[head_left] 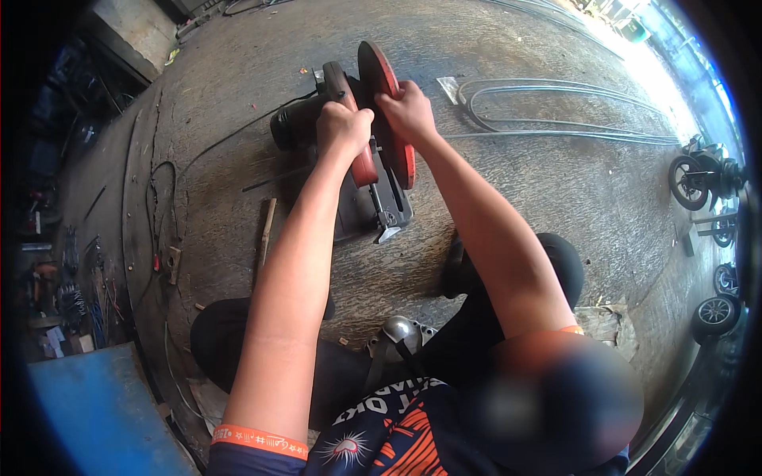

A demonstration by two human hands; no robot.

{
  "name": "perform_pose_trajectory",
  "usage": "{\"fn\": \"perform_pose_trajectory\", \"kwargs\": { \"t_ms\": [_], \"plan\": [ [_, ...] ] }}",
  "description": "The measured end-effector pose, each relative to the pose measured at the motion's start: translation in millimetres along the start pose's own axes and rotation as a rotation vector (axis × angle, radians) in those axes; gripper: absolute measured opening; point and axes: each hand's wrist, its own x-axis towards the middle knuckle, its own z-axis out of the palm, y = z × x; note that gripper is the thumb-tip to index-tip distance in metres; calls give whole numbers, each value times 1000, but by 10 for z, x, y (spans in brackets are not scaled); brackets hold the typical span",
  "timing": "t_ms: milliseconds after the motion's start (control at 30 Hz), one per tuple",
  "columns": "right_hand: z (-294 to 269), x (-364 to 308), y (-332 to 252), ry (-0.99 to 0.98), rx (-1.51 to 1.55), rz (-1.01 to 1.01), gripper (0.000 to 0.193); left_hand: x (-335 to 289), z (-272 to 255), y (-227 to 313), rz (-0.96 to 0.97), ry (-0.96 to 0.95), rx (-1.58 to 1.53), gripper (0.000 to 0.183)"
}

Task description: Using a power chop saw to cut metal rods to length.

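A cut-off saw with a dark base sits on the floor in front of my knees. My left hand is closed over the saw's curved, partly red guard, its fingers partly hidden. Just to the right, a large red cutting disc stands on edge beside the guard. My right hand grips it at its right side, thumb toward the saw. Whether the disc touches the spindle cannot be seen. The motor lies left of the guard.
A thin wooden stick and a black cable lie left of the saw. Bent metal rods stretch across the floor at far right. A blue panel is at near left; a motorcycle stands at the right.
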Motion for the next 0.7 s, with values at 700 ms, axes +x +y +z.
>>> {"fn": "perform_pose_trajectory", "kwargs": {
  "t_ms": [700],
  "plan": [
    [196,-258,285,92,80,-130,54,-283,324,-479,2,10,-247,26]
  ]
}}
